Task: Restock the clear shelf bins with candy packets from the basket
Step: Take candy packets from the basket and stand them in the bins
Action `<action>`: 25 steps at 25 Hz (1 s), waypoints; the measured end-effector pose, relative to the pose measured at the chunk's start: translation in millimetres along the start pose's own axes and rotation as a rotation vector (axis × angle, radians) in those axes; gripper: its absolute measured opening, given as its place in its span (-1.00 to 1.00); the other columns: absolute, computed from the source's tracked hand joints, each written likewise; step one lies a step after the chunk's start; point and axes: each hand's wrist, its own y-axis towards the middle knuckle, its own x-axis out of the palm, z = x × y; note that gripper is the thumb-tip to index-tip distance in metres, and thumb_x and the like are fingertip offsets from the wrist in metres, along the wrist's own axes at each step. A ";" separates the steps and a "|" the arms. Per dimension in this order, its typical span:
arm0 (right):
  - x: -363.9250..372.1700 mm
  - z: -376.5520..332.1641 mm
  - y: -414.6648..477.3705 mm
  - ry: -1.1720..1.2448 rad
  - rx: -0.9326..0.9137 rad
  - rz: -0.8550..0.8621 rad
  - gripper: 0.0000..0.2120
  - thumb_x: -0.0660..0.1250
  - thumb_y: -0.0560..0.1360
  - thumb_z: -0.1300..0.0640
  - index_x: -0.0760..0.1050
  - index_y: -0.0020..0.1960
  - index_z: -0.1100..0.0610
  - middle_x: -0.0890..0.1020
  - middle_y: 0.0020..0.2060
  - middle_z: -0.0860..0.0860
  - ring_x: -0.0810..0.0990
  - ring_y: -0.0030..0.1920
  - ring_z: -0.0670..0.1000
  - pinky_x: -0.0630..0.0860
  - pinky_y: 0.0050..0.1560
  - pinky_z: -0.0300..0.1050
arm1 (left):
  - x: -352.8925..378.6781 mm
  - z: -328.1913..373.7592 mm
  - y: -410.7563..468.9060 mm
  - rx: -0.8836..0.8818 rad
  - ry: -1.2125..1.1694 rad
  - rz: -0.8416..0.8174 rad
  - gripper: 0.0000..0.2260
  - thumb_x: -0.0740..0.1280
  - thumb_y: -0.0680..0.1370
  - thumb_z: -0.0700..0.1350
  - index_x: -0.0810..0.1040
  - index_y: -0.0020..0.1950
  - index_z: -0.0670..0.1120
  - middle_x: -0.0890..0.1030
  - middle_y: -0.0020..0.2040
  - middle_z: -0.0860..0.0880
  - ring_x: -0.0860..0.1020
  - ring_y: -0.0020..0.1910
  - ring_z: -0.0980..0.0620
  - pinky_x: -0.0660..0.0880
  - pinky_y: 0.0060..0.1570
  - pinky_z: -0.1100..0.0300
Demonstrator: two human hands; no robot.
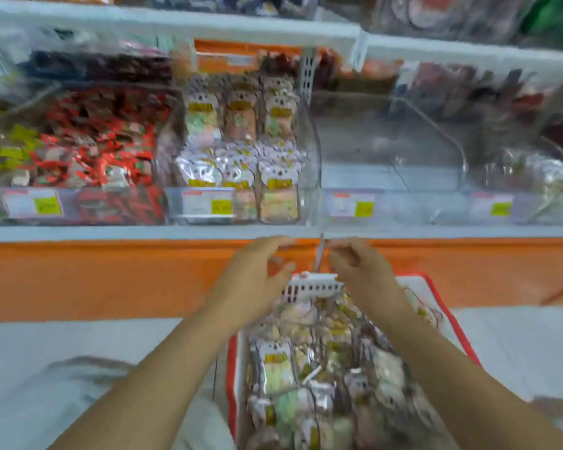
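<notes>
Head view. Lower centre: red-rimmed basket (231, 368) heaped with candy packets (275, 368). Above its far end, mid-frame: left hand (254, 274), fingers spread and loosely bent, gripping nothing; right hand (358, 271), fingers curled, blur hiding whether it holds anything. Upper centre: clear shelf bin (311, 151) with matching packets standing in rows; at its left, red-wrapped sweets (104, 147).

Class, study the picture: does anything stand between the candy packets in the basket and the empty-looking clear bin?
Nothing solid, apart from the clear plastic bin's front wall bearing a yellow price label; the pastel candy packets must go over it. The left hand and right hand hover above the white, red-rimmed basket's far end.
</notes>
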 end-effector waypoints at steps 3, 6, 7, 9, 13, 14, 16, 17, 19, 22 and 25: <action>5.2 75.8 -34.0 -0.210 0.232 -0.304 -0.87 0.25 0.60 0.09 0.53 0.11 0.02 0.61 -0.09 -0.01 0.58 -0.14 -0.02 0.52 -0.13 -0.23 | 49.2 -21.2 -27.5 -0.200 0.126 -0.379 -0.59 0.31 0.60 -0.07 0.39 0.45 0.04 0.46 0.38 0.00 0.51 0.23 0.04 0.47 0.18 0.16; 27.5 117.7 -58.4 -0.278 0.325 -0.588 -0.86 0.19 0.63 0.12 0.49 0.01 -0.06 0.50 -0.18 -0.09 0.45 -0.25 -0.08 0.42 -0.23 -0.35 | 77.1 -39.7 -47.6 -0.334 0.174 -0.517 -0.59 0.28 0.62 -0.11 0.36 0.48 -0.02 0.48 0.35 -0.08 0.53 0.22 -0.06 0.47 0.18 0.14; 37.6 127.4 -62.8 -0.263 0.325 -0.635 -0.82 0.18 0.63 0.13 0.45 -0.06 -0.12 0.44 -0.25 -0.11 0.40 -0.28 -0.06 0.41 -0.20 -0.27 | 82.2 -46.4 -51.9 -0.369 0.209 -0.507 -0.61 0.27 0.62 -0.13 0.38 0.46 -0.03 0.51 0.31 -0.10 0.53 0.20 -0.07 0.49 0.16 0.10; 60.2 133.2 -70.2 -0.196 0.379 -0.662 -0.83 0.22 0.62 0.11 0.49 0.18 -0.01 0.45 -0.23 -0.06 0.42 -0.22 -0.01 0.41 -0.14 -0.19 | 87.7 -54.7 -59.0 -0.427 0.220 -0.447 -0.65 0.22 0.63 -0.20 0.41 0.42 -0.08 0.51 0.34 -0.10 0.50 0.26 -0.05 0.47 0.16 0.14; 98.0 131.4 -69.3 -0.134 0.534 -0.636 -0.47 0.40 0.51 -0.03 0.34 0.39 0.12 0.56 0.00 0.06 0.60 -0.03 0.05 0.52 -0.12 -0.06 | 85.1 -57.4 -63.0 -0.557 0.042 -0.286 -0.67 0.15 0.62 -0.31 0.50 0.33 -0.08 0.57 0.26 -0.04 0.58 -0.01 0.01 0.45 -0.29 0.38; 101.6 130.5 -70.1 -0.181 0.514 -0.638 -0.68 0.41 0.50 -0.05 0.47 0.13 0.10 0.55 -0.09 0.05 0.58 -0.12 0.01 0.46 -0.20 -0.13 | 82.9 -57.4 -63.9 -0.584 -0.007 -0.256 -0.67 0.15 0.61 -0.32 0.50 0.32 -0.08 0.60 0.22 -0.03 0.58 -0.09 0.02 0.44 -0.37 0.39; 100.3 138.2 -65.9 -0.155 0.499 -0.593 -0.65 0.44 0.47 -0.02 0.31 -0.30 0.02 0.39 -0.35 0.00 0.42 -0.35 -0.05 0.40 -0.23 -0.21 | 78.8 -61.4 -62.6 -0.606 -0.038 -0.211 -0.70 0.18 0.62 -0.27 0.51 0.31 -0.06 0.62 0.17 -0.02 0.59 -0.06 0.01 0.52 -0.21 0.27; 94.6 139.9 -62.4 -0.061 0.518 -0.546 -0.61 0.46 0.47 0.05 0.26 -0.32 0.04 0.33 -0.37 0.02 0.39 -0.35 -0.02 0.30 -0.18 -0.18 | 77.4 -62.7 -62.3 -0.608 -0.029 -0.201 -0.71 0.20 0.63 -0.23 0.52 0.31 -0.04 0.61 0.17 -0.01 0.57 -0.02 0.02 0.51 -0.11 0.23; 77.8 137.0 -58.0 0.177 0.575 -0.436 -0.75 0.46 0.48 0.17 0.36 -0.16 0.16 0.37 -0.27 0.16 0.46 -0.23 0.11 0.12 -0.11 0.11 | 77.6 -62.8 -60.9 -0.598 -0.032 -0.190 -0.72 0.25 0.63 -0.13 0.50 0.34 -0.02 0.58 0.18 0.00 0.53 0.09 0.07 0.41 0.00 0.24; 58.5 134.6 -51.2 0.438 0.556 -0.404 -0.68 0.47 0.47 0.18 0.30 -0.12 0.21 0.25 -0.23 0.36 0.32 -0.23 0.28 0.14 -0.13 0.04 | 81.9 -57.6 -57.7 -0.604 -0.129 -0.195 -0.68 0.35 0.58 0.00 0.45 0.33 0.05 0.56 0.12 0.05 0.51 0.09 0.09 0.35 0.05 0.24; 65.0 126.6 -49.1 0.544 0.547 -0.475 -0.60 0.54 0.38 -0.01 0.36 -0.17 0.16 0.29 -0.28 0.22 0.37 -0.20 0.21 0.41 -0.10 0.04 | 84.4 -58.4 -57.0 -0.695 -0.328 -0.258 -0.73 0.42 0.50 0.12 0.48 0.05 0.00 0.58 -0.07 0.08 0.53 -0.07 0.09 0.42 0.04 0.15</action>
